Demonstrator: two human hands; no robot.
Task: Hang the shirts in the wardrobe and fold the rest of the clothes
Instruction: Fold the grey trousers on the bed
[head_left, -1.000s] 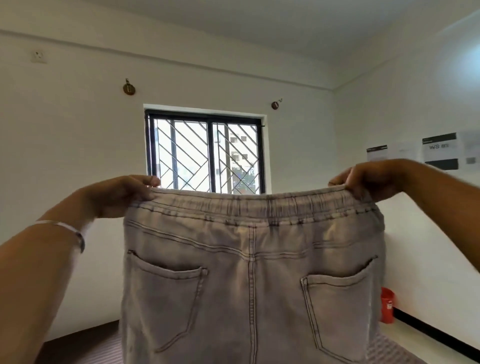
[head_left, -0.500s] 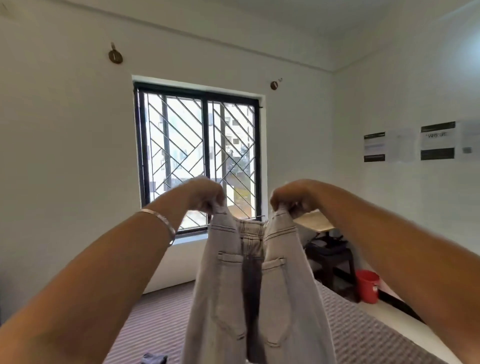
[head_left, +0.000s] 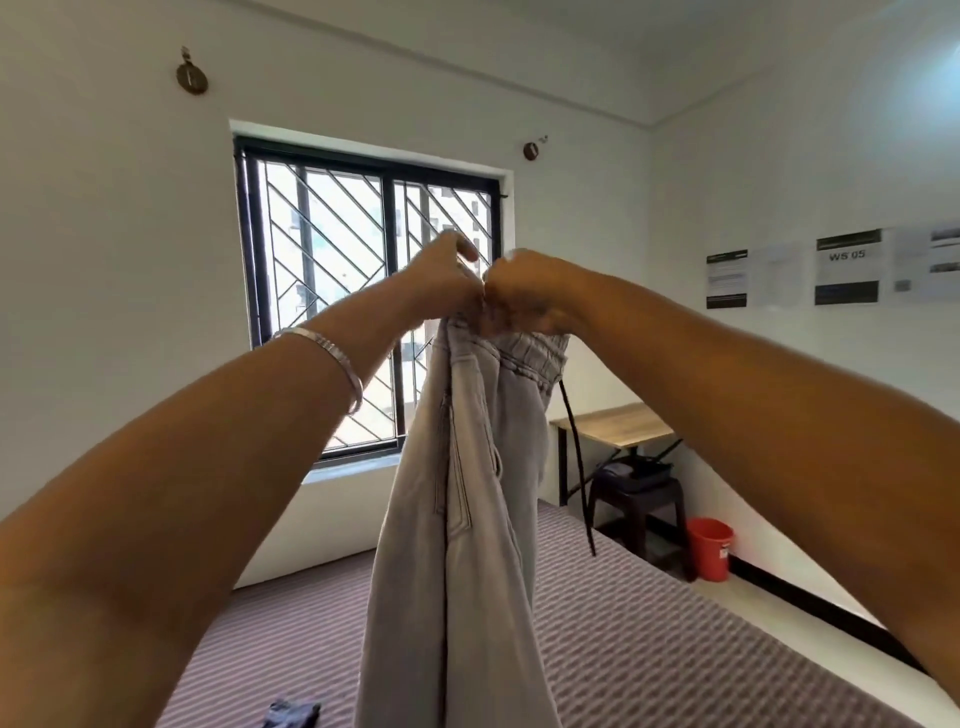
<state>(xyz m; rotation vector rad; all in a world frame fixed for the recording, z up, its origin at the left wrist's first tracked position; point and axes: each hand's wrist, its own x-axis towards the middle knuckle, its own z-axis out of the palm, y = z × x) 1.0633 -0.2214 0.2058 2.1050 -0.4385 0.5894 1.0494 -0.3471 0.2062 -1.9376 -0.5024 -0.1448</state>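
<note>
While hands hold jeans, window partly blocked.

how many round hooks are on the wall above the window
2. One hook sits high on the wall, up and left of the window. The other hook is just off the window's top right corner. None seems hidden.

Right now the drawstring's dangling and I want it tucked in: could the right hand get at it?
Probably not yet: the right hand grips the jeans waistband; otherwise the drawstring hangs unobstructed below.
</note>
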